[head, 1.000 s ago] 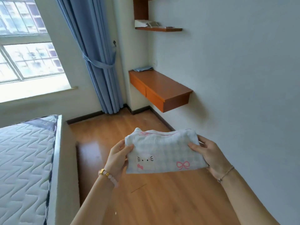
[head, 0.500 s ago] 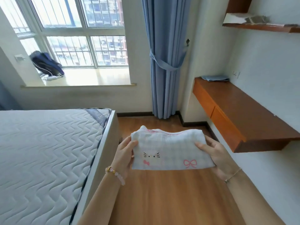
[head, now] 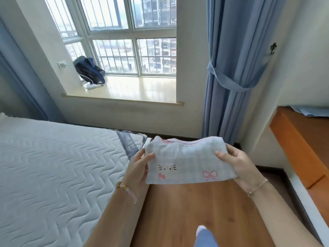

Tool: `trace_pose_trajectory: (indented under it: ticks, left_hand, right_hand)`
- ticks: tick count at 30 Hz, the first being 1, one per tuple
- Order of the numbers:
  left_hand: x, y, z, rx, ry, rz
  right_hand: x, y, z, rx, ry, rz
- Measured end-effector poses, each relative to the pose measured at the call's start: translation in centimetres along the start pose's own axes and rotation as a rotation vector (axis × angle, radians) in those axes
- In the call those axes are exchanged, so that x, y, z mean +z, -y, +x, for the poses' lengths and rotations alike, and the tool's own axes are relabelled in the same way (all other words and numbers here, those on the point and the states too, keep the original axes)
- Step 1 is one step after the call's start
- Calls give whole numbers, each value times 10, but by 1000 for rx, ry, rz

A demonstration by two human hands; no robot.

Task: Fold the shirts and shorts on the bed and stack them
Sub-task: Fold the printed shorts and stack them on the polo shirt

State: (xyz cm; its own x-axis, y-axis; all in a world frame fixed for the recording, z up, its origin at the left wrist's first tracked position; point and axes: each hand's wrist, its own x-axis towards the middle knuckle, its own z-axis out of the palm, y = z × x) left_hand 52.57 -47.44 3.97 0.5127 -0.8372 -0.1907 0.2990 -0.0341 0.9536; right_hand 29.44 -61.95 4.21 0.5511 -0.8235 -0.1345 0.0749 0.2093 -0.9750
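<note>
The folded pale checked cloth garment with a cat face and pink bow (head: 190, 163) is held in the air above the brown wooden floor (head: 178, 211), just beside the corner of the white quilted mattress (head: 53, 166). The left hand (head: 140, 168) pinches its left end, the right hand (head: 238, 166) its right end, thumbs on top. It looks light, soft and limp; I judge that support under both ends keeps the fold closed.
</note>
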Motion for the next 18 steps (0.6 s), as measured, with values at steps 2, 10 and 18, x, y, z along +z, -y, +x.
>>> trace_pose_trajectory:
  ticks: [2, 10, 18]
  left_hand:
    - [8, -4, 47, 4, -46, -7]
    - [28, -38, 210, 7, -184, -22]
    - [13, -52, 365, 15, -345, -89]
  right_hand:
    - [-7, 5, 57, -8, 49, -1]
    - [-18, 50, 270, 58, 262, -19]
    - [8, 58, 455, 123, 356, -29]
